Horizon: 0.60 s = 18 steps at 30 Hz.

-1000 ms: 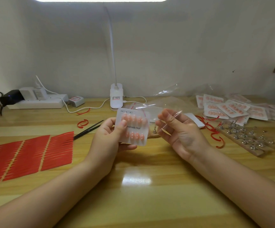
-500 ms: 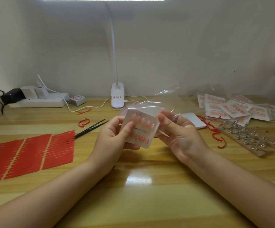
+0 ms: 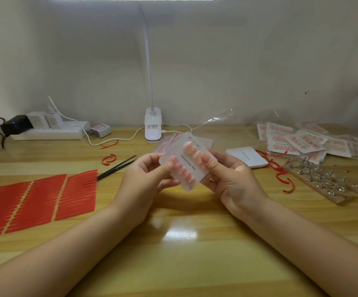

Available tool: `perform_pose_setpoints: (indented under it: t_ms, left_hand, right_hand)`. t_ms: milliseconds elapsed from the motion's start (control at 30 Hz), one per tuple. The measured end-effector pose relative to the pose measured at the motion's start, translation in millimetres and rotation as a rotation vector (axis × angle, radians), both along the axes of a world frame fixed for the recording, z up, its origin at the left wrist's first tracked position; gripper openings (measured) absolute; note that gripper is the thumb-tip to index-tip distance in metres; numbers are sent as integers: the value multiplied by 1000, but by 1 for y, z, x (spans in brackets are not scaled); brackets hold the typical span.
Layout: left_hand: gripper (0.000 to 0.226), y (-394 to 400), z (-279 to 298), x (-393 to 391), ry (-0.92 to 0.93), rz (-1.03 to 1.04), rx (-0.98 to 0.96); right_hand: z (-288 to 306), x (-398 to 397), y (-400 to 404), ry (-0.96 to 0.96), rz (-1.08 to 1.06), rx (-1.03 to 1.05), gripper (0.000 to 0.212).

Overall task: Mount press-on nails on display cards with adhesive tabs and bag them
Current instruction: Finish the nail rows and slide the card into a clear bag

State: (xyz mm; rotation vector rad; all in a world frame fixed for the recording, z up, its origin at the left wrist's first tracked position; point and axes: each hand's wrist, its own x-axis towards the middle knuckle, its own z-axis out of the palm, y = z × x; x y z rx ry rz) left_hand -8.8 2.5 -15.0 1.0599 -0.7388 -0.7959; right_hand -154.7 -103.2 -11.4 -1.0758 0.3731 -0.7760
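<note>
A white display card point(image 3: 190, 162) printed "Handmade Nail" carries two rows of pink press-on nails and is tilted, held above the table centre. My left hand point(image 3: 146, 181) pinches its left edge with thumb on top. My right hand point(image 3: 229, 179) grips its right edge, thumb lying over the card face. A clear plastic bag point(image 3: 212, 122) rises from behind the card towards the upper right; whether the card sits inside it is unclear.
Red adhesive tab sheets point(image 3: 36, 200) lie at the left, black tweezers point(image 3: 118, 167) beside them. A lamp base point(image 3: 153, 125) and power strip point(image 3: 49, 131) stand at the back. Bagged nail cards point(image 3: 302, 142), a blank white card point(image 3: 246, 157), red strip curls point(image 3: 281, 176) and a wooden nail-stand board point(image 3: 324, 181) lie right.
The card has tilted clockwise and shifted right between both hands. My right hand, which held only the clear bag a second ago, now grips the card's right edge.
</note>
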Motion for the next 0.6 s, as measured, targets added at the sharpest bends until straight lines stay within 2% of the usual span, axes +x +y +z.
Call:
perform_pose_setpoints:
  t_ms: [133, 300, 467, 600]
  left_hand:
    - [46, 0, -2, 4, 8, 20, 6]
    - [35, 0, -5, 2, -51, 35, 61]
    - [37, 0, -7, 1, -54, -88, 60]
    - [40, 1, -10, 0, -73, -224, 80]
  right_hand:
    - [-3, 0, 4, 25, 40, -23, 30]
    - [-5, 2, 12, 76, 104, -5, 48]
    - [-4, 2, 15, 36, 111, 12, 40]
    - [-4, 2, 16, 61, 106, -21, 45]
